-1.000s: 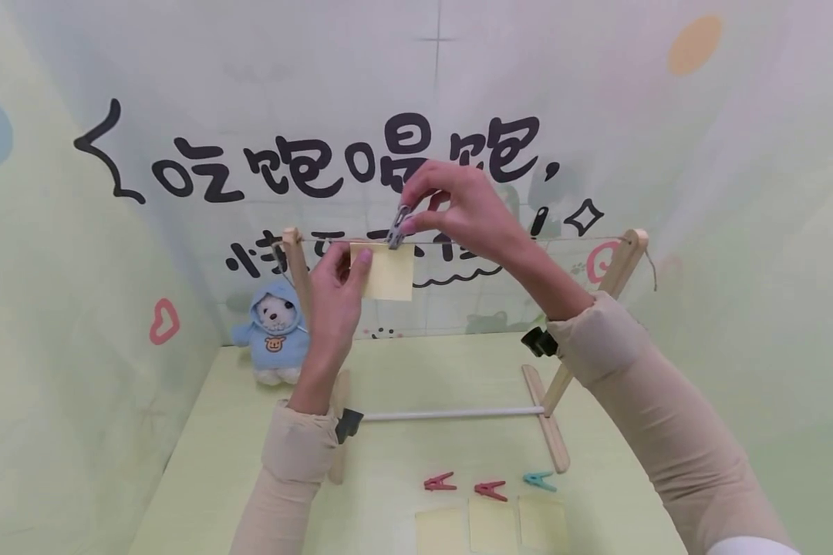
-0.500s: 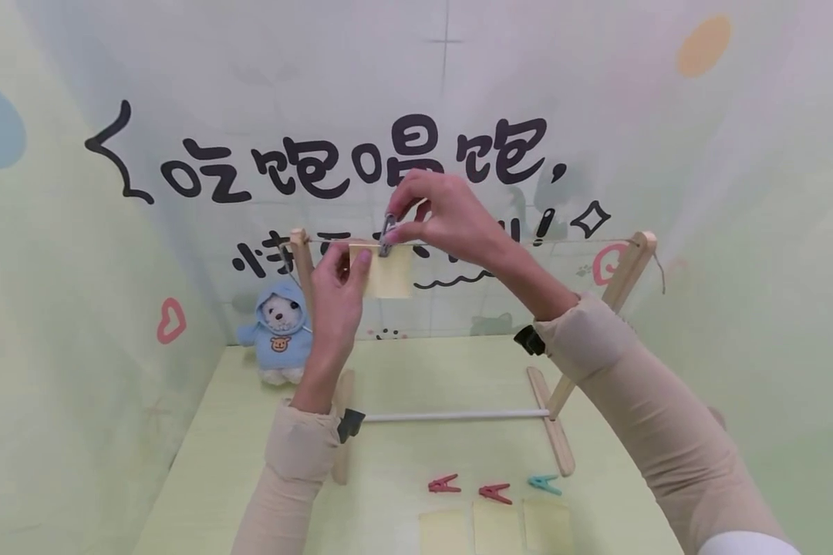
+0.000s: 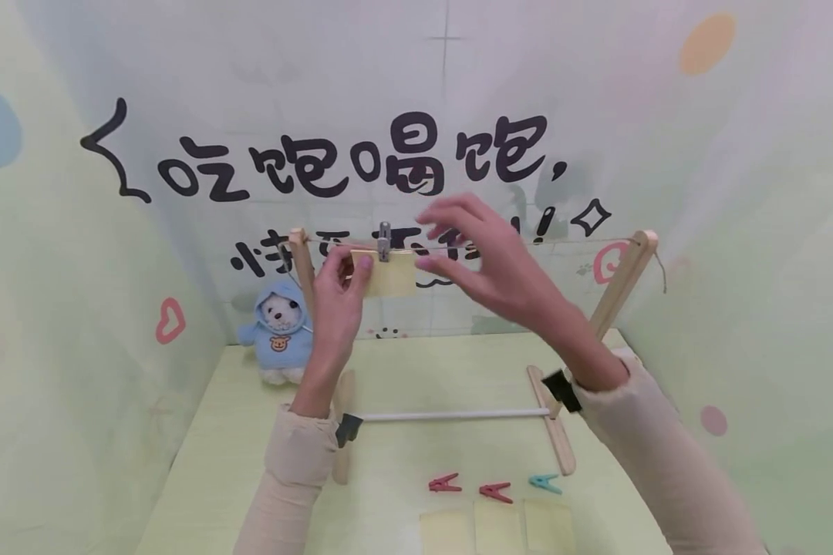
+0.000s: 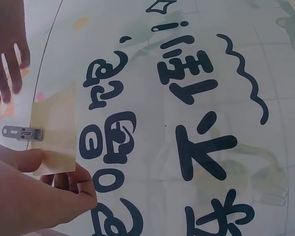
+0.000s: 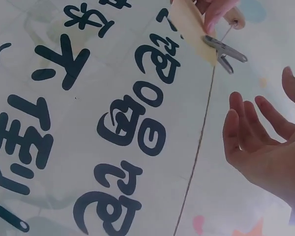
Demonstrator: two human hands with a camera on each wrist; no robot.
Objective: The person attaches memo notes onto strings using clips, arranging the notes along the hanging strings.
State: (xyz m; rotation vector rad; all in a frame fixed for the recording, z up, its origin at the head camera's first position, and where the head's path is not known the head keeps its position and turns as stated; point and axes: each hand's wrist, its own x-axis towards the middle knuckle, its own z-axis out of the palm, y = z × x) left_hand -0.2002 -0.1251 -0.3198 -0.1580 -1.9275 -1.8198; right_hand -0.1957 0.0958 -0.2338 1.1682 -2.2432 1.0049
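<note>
A pale yellow paper square [image 3: 392,278] hangs at a thin string [image 3: 562,242], clamped at its top edge by a grey clothespin [image 3: 385,241]. My left hand [image 3: 340,297] pinches the paper's left side between thumb and fingers. To the right of the paper, my right hand [image 3: 489,254] is apart from clothespin and paper, its fingers spread and loosely bent around nothing. In the right wrist view the clothespin [image 5: 225,51] bites the paper [image 5: 194,32] beside the string. The left wrist view shows the thumb on the near face of the paper [image 4: 56,130].
Wooden posts [image 3: 621,281] with a white crossbar [image 3: 458,415] carry the string. On the table lie two red clothespins [image 3: 445,483], a teal clothespin [image 3: 544,483] and three yellow paper squares [image 3: 497,528]. A plush toy in a blue hoodie [image 3: 280,339] sits at the back left.
My right hand has let go of the grey clothespin and moved right, its fingers opening. The clothespin now stays on the paper and string by itself. My left hand keeps its pinch.
</note>
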